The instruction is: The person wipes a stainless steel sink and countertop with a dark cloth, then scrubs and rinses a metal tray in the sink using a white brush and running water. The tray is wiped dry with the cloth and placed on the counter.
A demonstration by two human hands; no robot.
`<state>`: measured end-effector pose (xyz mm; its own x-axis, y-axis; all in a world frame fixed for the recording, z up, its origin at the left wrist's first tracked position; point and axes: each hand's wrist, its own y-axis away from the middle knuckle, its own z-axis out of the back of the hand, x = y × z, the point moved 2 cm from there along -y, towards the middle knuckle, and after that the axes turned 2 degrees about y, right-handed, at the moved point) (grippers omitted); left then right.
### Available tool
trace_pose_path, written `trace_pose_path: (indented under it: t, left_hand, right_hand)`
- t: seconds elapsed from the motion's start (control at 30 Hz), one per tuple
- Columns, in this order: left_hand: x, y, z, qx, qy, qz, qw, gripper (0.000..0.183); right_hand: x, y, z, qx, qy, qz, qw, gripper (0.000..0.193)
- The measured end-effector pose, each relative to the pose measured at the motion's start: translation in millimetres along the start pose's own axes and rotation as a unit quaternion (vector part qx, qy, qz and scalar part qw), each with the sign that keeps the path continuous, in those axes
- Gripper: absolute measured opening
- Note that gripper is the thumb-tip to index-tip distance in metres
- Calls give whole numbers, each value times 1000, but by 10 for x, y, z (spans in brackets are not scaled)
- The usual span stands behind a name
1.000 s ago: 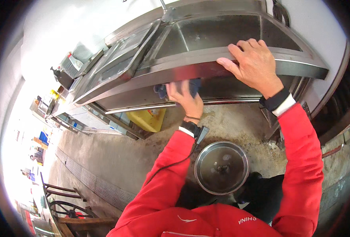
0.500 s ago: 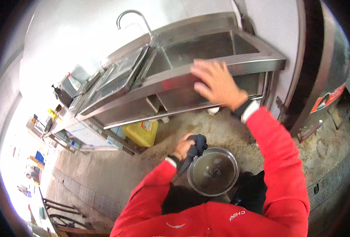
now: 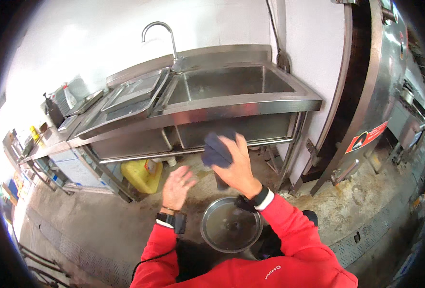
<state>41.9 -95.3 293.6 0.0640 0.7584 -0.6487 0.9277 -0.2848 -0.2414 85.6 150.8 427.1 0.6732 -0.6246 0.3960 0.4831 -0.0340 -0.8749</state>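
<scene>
Behind the work, a long metal sink (image 3: 251, 109). On the floor (image 3: 116, 216) before it, a round metal basin (image 3: 203, 225), apparently holding murky water. Held up between sink and basin, a dark cloth (image 3: 216, 150), pinched between thumb and fingers of the right hand (image 3: 234, 163). Just beside, apart from the cloth, an empty left hand (image 3: 178, 186), fingers loosely spread. Best handled by gathering loose folds into a flat pad, pressing evenly, and, if wet, holding over the basin to catch drips.
</scene>
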Motion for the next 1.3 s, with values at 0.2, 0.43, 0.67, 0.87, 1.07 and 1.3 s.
trace_pose_path:
  t: [0.2,0.43,0.67,0.87,1.07,1.3]
  left_hand:
    - [229,-101,1307,-257,40,28,965,37]
    - [296,-253,1277,-337,18,30,941,30]
    - [368,-262,1029,-321,4,46,946,25]
    - [389,-204,1082,-293,4,57,954,21]
    - [467,-326,1219,-303,9,46,952,20]
    - [721,-470,1462,-262,-7,61,963,19]
  right_hand:
    - [179,-1052,-858,53,209,228,949,79]
    - [-603,-1057,-659,38,211,335,918,57]
    - [-1554,-940,1269,15,358,205,911,75]
    - [-1780,-1290,2190,-95,329,-8,939,63]
    - [-1139,-1563,803,2,269,-45,962,56]
    - [-335,-1636,-571,196,162,58,965,61]
